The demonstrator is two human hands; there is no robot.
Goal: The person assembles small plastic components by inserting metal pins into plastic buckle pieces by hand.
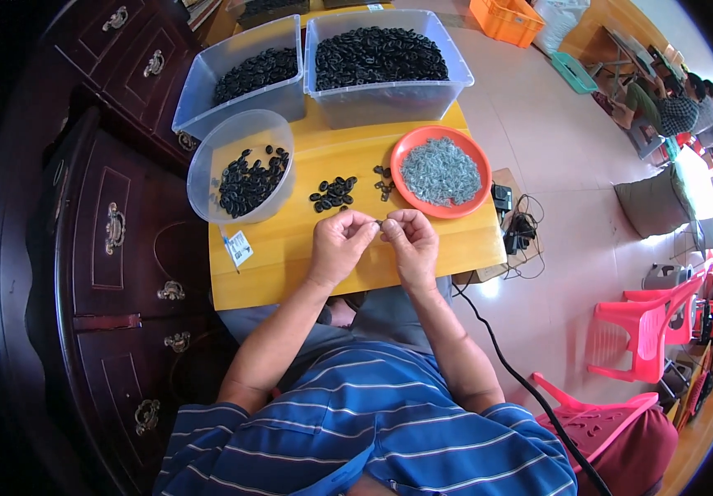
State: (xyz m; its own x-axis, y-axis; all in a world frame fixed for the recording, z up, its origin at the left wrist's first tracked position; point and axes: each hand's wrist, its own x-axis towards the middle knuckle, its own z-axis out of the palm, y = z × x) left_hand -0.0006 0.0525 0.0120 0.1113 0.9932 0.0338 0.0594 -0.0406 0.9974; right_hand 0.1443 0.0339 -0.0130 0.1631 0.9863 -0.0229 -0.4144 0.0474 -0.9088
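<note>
My left hand (341,245) and my right hand (412,244) meet above the near part of the yellow table (290,273), fingertips almost touching. Both are closed in a pinch; a tiny dark piece seems to show between them, too small to name. Just beyond lies a loose group of black oval pieces (333,194), with a few small dark flat pieces (383,183) to its right. Next to those stands an orange-red plastic bowl (482,192) heaped with small clear-grey pieces (441,172). On the left, a round translucent tub (199,192) holds many black oval pieces (253,183).
Two translucent bins (381,103) of black pieces stand at the table's far edge. A dark wooden cabinet (116,273) flanks the left side. Right of the table are tangled black cables (523,227) and pink plastic chairs (641,331). Other people (679,107) sit at the far right.
</note>
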